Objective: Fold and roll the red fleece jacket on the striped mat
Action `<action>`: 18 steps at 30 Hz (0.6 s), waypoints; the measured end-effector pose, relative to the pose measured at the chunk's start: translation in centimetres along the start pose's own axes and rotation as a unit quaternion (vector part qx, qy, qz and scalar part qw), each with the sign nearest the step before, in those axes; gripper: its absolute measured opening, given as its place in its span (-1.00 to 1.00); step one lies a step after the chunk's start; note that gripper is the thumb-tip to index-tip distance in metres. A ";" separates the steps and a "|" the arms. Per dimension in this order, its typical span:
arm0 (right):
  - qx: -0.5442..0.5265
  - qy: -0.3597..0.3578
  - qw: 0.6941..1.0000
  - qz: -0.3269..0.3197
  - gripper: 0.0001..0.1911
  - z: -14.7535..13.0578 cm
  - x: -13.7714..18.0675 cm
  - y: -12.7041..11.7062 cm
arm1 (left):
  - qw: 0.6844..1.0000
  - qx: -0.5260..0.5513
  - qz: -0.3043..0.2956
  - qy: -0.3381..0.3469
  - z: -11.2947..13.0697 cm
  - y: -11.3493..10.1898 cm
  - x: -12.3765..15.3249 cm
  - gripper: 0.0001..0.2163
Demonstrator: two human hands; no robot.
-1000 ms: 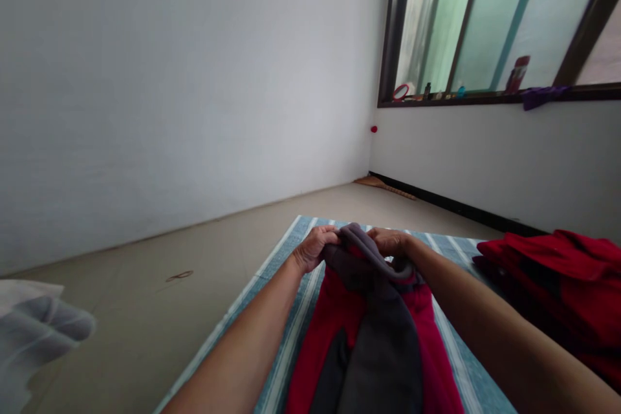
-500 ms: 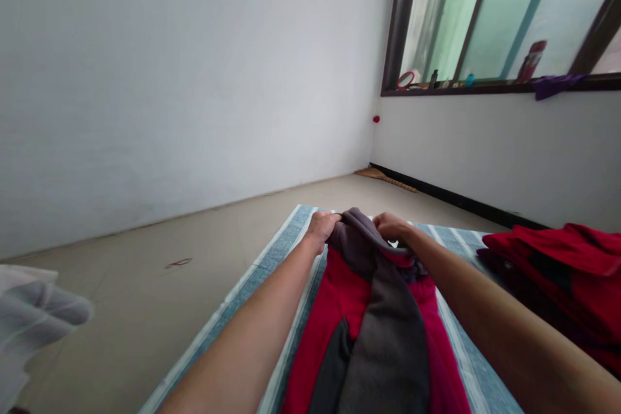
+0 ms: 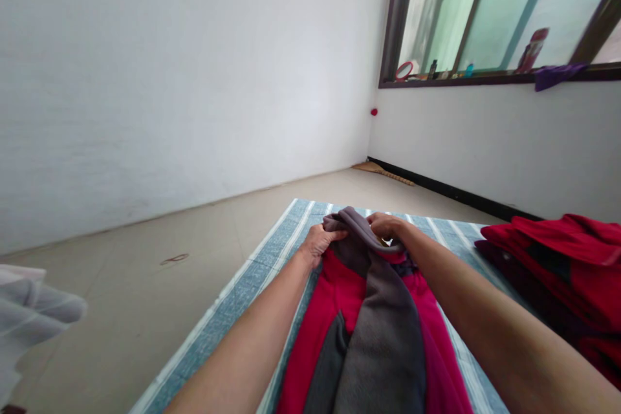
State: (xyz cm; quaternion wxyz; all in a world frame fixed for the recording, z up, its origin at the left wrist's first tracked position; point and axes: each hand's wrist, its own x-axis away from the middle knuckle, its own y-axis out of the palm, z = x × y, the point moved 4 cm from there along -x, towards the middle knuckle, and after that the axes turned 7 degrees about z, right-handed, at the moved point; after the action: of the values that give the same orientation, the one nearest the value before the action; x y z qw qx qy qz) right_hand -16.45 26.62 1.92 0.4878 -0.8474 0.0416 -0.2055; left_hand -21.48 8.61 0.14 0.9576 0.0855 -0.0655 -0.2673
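A red and grey fleece jacket (image 3: 388,330) lies lengthwise before me on a blue striped sheet (image 3: 252,278). At its far end, my left hand (image 3: 320,242) pinches the left side of the grey collar, thumb on top. My right hand (image 3: 385,226) is closed at the collar's right side, its fingertips partly hidden behind the cloth. Between the two hands the collar edge stands up in a fold. A grey panel runs down the jacket's middle, with red on both sides.
Folded red and dark clothes (image 3: 557,265) are stacked at the right. Sheer white fabric (image 3: 33,317) hangs at the left edge. A thin cord loop (image 3: 174,259) lies on the tiled floor. A broom (image 3: 383,171) rests in the corner; a bottle (image 3: 533,50) stands on the windowsill.
My left hand has shifted slightly down and left, its thumb now over the collar. The right hand stays at the collar with little movement. The view has tilted slightly.
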 end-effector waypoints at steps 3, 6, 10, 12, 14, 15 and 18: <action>0.015 0.007 1.000 0.009 -0.69 0.0 0.3 -0.4 | 0.999 -0.011 0.050 -0.001 -0.6 -0.1 -1.8 -0.60; 0.037 0.016 0.999 0.010 -0.71 0.1 0.1 -0.2 | 0.995 -0.042 0.095 -0.015 -1.6 -0.3 -3.0 -0.68; 0.062 0.023 0.998 0.003 -0.74 0.0 -0.4 0.3 | 0.994 -0.040 0.101 -0.015 -2.4 -0.5 -2.9 -0.71; 0.065 0.017 0.998 -0.001 -0.75 -0.2 -0.3 0.1 | 0.997 -0.019 0.080 -0.007 -2.2 -0.5 -2.5 -0.68; 0.063 0.001 0.998 -0.002 -0.75 -0.3 0.0 -0.3 | 0.998 -0.002 0.064 0.000 -1.9 -0.6 -2.2 -0.66; 0.058 -0.008 0.998 -0.002 -0.76 -0.3 0.3 -0.6 | 0.998 0.002 0.062 0.003 -1.8 -0.6 -2.2 -0.65; 0.032 -0.035 0.999 0.004 -0.84 -0.2 1.1 -1.3 | 0.997 -0.002 0.074 0.003 -1.8 -0.8 -2.3 -0.65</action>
State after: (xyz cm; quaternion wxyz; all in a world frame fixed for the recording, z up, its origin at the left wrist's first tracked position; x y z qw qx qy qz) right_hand -15.73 26.82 3.40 0.5165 -0.8380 0.0211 -0.1749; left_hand -23.55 9.35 -1.98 0.9751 0.0791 -0.0681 -0.1958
